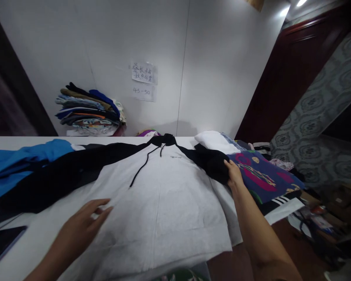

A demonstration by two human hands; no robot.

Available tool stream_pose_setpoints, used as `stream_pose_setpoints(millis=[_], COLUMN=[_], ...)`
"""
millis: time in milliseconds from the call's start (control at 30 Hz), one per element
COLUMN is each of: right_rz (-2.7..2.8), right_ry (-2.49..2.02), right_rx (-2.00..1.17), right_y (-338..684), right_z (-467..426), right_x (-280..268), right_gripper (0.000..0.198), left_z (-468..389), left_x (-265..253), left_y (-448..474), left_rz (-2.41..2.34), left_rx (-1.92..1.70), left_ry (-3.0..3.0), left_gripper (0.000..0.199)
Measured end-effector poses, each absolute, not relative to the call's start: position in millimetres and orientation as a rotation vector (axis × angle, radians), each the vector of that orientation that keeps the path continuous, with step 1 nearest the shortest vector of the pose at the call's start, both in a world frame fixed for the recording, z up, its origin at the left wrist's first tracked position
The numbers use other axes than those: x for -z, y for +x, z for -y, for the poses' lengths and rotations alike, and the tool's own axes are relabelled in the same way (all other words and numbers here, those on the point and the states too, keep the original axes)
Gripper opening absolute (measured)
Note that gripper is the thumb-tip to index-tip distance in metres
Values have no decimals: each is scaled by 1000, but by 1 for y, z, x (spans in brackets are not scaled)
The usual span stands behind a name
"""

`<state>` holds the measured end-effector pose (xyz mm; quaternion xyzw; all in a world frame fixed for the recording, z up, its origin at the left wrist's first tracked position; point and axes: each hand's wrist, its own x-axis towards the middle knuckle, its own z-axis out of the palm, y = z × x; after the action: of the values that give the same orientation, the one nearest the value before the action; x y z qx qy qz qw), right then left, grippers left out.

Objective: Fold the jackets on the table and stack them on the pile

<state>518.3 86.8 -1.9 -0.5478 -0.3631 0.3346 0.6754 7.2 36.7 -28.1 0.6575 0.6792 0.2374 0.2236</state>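
A zip jacket (163, 199) with a pale grey body, black sleeves and a black collar lies spread out, its collar toward the wall. A black drawstring (146, 162) trails across its chest. My right hand (234, 175) grips the right-hand black sleeve (215, 164), which is bunched up beside the jacket's body. Over the lower left part of the body hovers my left hand (87, 220), its thumb and fingers apart and nothing between them. The other black sleeve (61, 175) stretches out to the left.
Folded clothes are stacked (89, 111) against the wall at the back left. A blue garment (26, 160) lies at the far left, above a dark flat device (4, 246). To the right are a white folded garment (216, 141) and a patterned purple one (260, 175). Handwritten paper (144, 73) hangs on the wall.
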Motion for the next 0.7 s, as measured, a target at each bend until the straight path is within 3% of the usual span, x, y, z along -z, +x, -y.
stream_pose_setpoints(millis=[133, 533, 700], right_rz=[717, 1352, 1266], right_ry=[-1103, -1170, -1154], right_rx=[-1001, -1022, -850], right_y=[497, 421, 441], right_z=[-74, -4, 17], right_x=[-22, -2, 31], right_gripper=[33, 35, 35], left_z=[-39, -66, -64], left_x=[-3, 1, 0], left_y=[111, 274, 277], left_rz=[-1392, -723, -847], left_rx=[-760, -483, -465], left_ry=[1659, 844, 703], left_gripper=[52, 61, 27])
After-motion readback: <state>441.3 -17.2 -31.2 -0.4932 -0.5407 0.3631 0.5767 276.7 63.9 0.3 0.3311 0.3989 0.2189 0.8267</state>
